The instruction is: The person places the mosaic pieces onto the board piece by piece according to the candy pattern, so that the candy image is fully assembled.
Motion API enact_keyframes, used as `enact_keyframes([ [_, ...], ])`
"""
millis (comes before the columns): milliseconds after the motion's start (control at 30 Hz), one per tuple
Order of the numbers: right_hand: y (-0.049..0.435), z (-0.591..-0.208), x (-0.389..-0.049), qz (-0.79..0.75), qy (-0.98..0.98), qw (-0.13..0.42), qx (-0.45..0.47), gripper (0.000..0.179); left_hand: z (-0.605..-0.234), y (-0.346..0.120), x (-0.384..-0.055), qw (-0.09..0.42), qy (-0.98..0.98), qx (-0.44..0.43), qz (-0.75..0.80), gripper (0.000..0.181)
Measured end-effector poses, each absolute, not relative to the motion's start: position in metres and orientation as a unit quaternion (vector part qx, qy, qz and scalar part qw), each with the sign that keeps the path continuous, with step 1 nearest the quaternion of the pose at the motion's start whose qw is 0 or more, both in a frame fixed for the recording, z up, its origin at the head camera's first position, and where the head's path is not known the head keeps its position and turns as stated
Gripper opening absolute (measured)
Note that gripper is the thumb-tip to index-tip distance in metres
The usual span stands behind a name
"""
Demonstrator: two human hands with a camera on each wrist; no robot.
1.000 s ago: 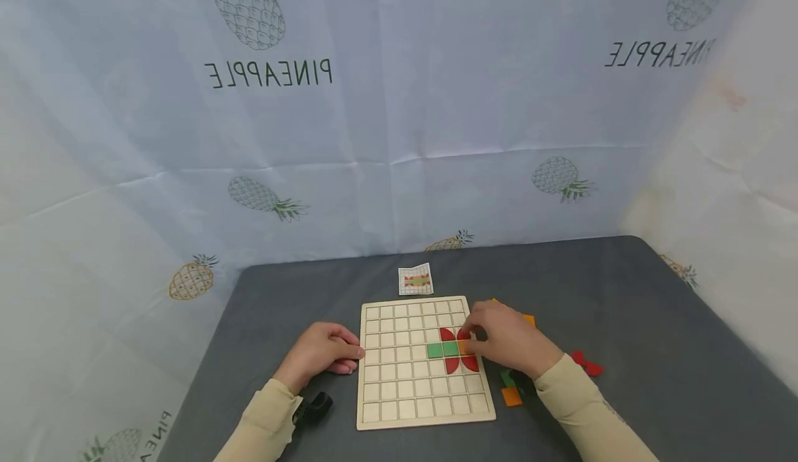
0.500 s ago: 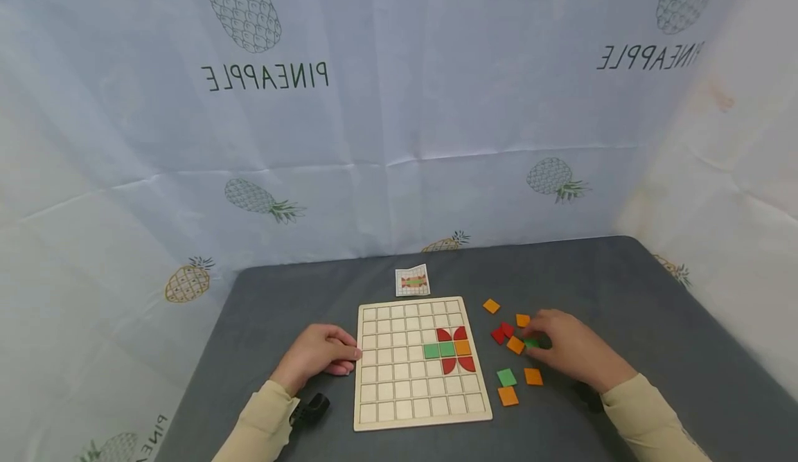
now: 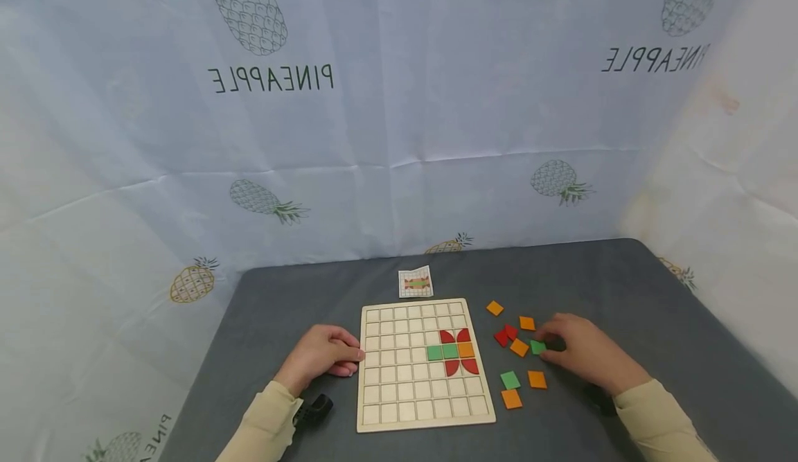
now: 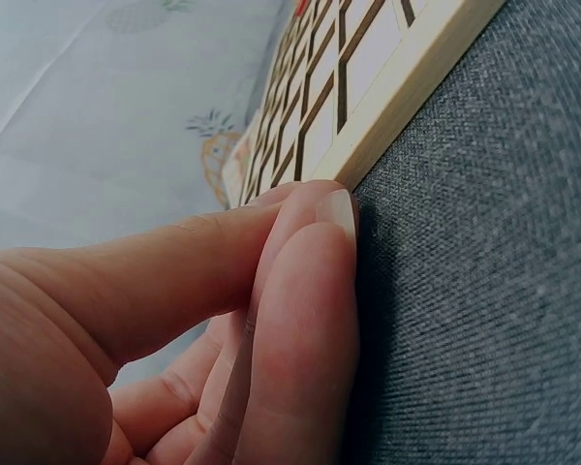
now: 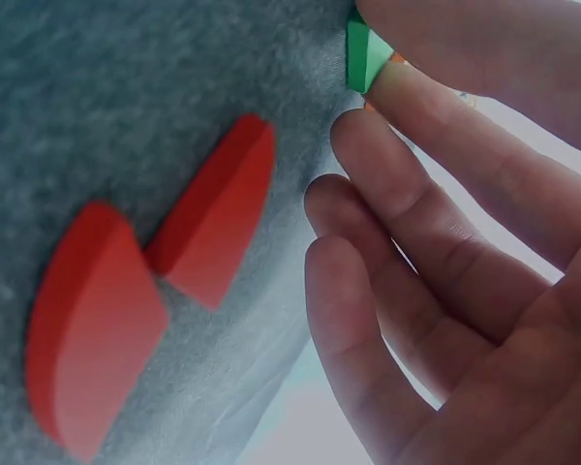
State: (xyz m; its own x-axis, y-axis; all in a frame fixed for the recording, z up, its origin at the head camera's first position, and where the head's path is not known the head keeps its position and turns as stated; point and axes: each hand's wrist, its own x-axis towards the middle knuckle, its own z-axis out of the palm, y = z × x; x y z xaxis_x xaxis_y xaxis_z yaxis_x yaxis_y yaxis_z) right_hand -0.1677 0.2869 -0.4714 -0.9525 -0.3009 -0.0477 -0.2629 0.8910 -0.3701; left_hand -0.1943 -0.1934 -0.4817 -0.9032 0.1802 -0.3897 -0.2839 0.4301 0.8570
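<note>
A flat green tile [image 3: 537,347], its side darker than its face, sits pinched in the right hand [image 3: 584,351]. The left hand [image 3: 319,352] holds a pale gridded board [image 3: 404,391].

The cloth [image 3: 386,126] bears the word PINEAPPLE [image 3: 271,78] at the upper left, in dark capitals, mirrored so that it reads from right to left. The same mirrored word [image 3: 654,59] stands at the upper right. At the lower left a slanting copy [image 3: 157,433] runs downward, PINE legible, the rest cut by the head view's bottom edge.
</note>
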Motion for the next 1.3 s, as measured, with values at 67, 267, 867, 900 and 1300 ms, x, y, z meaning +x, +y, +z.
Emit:
enact_keyframes([
  [67, 0.289, -0.471, -0.167, -0.187, 0.971, 0.055, -0.139, 0.023, -0.481, -0.194, -0.194, 0.218, 0.817, -0.032, 0.533, 0.036],
  [267, 0.285, -0.466, -0.169, -0.198, 0.969, 0.041, -0.141, 0.021, -0.479, -0.193, -0.193, 0.216, 0.818, -0.034, 0.532, 0.036],
  [867, 0.156, -0.447, -0.193, -0.248, 0.938, 0.04, -0.24, 0.013, -0.48, -0.193, -0.193, 0.215, 0.815, -0.029, 0.538, 0.035],
  [900, 0.15, -0.447, -0.193, -0.247, 0.936, 0.04, -0.247, 0.013, -0.48, -0.194, -0.193, 0.214, 0.815, -0.029, 0.538, 0.035],
  [1300, 0.109, -0.456, -0.193, -0.221, 0.931, 0.039, -0.288, 0.011, -0.478, -0.193, -0.192, 0.213, 0.811, -0.028, 0.545, 0.034],
])
